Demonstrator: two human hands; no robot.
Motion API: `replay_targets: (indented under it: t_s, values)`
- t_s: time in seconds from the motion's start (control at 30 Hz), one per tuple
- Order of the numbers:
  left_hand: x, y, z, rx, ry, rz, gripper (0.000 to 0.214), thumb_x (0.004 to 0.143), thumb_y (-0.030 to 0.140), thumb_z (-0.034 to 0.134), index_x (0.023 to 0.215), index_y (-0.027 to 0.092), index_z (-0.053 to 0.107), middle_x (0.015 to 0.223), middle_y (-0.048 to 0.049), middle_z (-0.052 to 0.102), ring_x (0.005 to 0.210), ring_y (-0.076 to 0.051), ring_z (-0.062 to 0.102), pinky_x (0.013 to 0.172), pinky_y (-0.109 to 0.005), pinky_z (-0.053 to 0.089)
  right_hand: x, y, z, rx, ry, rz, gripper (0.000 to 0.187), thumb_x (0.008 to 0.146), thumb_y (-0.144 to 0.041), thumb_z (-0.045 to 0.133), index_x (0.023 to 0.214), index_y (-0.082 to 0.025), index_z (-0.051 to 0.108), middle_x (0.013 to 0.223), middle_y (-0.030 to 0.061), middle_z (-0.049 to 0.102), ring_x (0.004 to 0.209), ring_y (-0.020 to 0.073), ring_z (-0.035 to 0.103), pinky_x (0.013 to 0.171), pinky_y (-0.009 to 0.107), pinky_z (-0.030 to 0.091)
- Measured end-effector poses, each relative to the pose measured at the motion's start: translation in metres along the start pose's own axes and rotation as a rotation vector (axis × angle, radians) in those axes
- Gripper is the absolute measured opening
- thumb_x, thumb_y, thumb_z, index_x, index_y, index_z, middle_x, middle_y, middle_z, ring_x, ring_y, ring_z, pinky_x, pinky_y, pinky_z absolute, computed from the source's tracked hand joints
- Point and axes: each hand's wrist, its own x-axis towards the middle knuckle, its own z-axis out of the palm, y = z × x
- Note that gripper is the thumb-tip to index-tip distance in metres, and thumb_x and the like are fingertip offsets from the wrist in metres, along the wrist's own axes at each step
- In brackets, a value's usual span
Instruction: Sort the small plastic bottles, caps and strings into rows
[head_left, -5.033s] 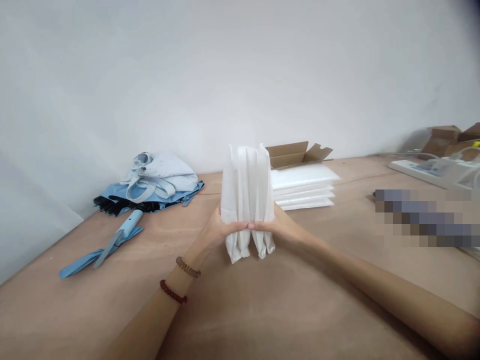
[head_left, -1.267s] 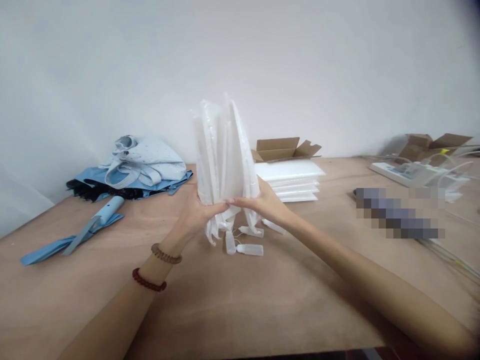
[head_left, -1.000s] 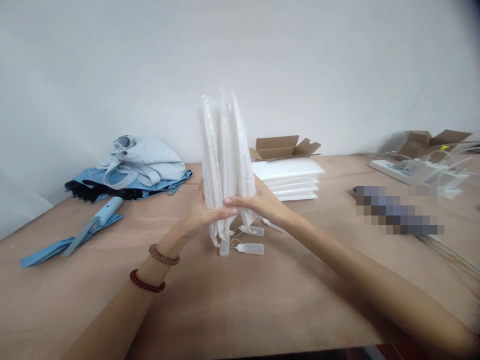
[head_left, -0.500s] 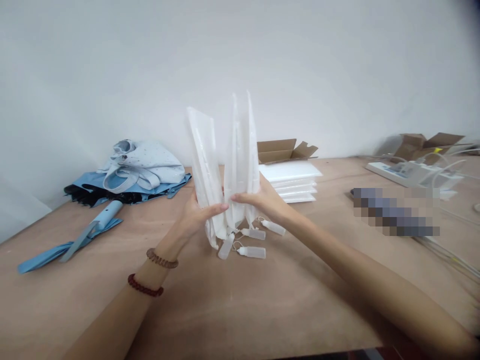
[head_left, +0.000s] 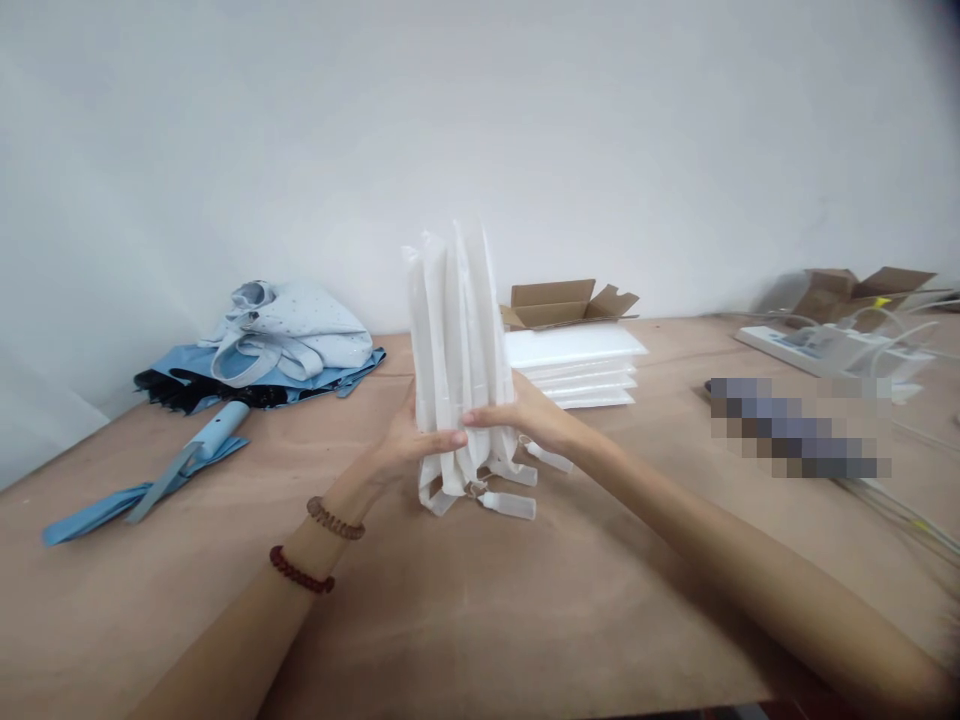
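Clasped from both sides: white packets (head_left: 457,345)

Head view: left hand (head_left: 409,437) and right hand (head_left: 531,410) hold the packets upright between them; these are left of the white stack (head_left: 581,348); translucent bottles (head_left: 511,505) lie before it; an open carton (head_left: 553,301) sits behind it.

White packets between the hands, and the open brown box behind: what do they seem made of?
White packets: probably thin plastic film, faintly glossy, judging by the wrinkled, slightly see-through edges; what is inside can't be told. Open brown box: likely cardboard, matte, going by its stiff folded flaps.
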Motion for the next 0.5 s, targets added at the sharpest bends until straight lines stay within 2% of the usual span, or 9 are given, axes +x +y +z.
replay_targets:
  t_s: [0.13,0.2,0.3,0.37,0.5]
  values:
    - [0.003,0.002,0.001,-0.042,0.125,0.033,0.064,0.061,0.029,0.080,0.119,0.017,0.055,0.117,-0.0125,0.063,0.112,-0.033,0.057,0.095,-0.048,0.047,0.001,-0.003,-0.004,-0.012,0.062,-0.033,0.055,0.071,-0.034,0.070,0.122,-0.022,0.055,0.128,0.0063,0.056,0.118,0.0284,0.051,0.097,0.047,0.045]
    - [0.004,0.003,-0.005,-0.023,0.196,0.045,0.054,0.062,0.030,0.079,0.111,0.015,0.060,0.110,-0.0119,0.066,0.105,-0.032,0.061,0.091,-0.046,0.049,0.002,-0.007,-0.006,-0.074,0.118,-0.047,0.055,0.071,-0.036,0.069,0.122,-0.023,0.054,0.127,0.0070,0.057,0.117,0.0291,0.052,0.096,0.048,0.045]
    - [0.004,0.006,-0.018,0.032,0.300,0.040,0.051,0.060,0.030,0.080,0.105,0.015,0.062,0.106,-0.0113,0.068,0.100,-0.030,0.062,0.088,-0.044,0.050,0.001,-0.013,-0.009,-0.255,0.216,-0.081,0.063,0.067,-0.035,0.071,0.126,-0.024,0.050,0.127,0.0071,0.055,0.118,0.0301,0.050,0.098,0.049,0.041]
    - [0.003,0.009,-0.024,0.001,0.298,0.018,0.050,0.062,0.033,0.079,0.106,0.015,0.062,0.108,-0.0115,0.067,0.101,-0.030,0.062,0.087,-0.043,0.049,0.001,-0.017,-0.009,-0.337,0.226,-0.101,0.065,0.067,-0.034,0.071,0.127,-0.025,0.048,0.128,0.0067,0.054,0.119,0.0302,0.048,0.098,0.049,0.040]
    - [0.003,0.011,-0.028,-0.005,0.310,0.019,0.052,0.061,0.035,0.079,0.106,0.014,0.062,0.104,-0.0112,0.067,0.098,-0.029,0.063,0.087,-0.042,0.049,-0.001,-0.019,-0.006,-0.368,0.203,-0.109,0.062,0.068,-0.033,0.069,0.126,-0.024,0.047,0.127,0.0066,0.054,0.118,0.0300,0.048,0.096,0.046,0.041]
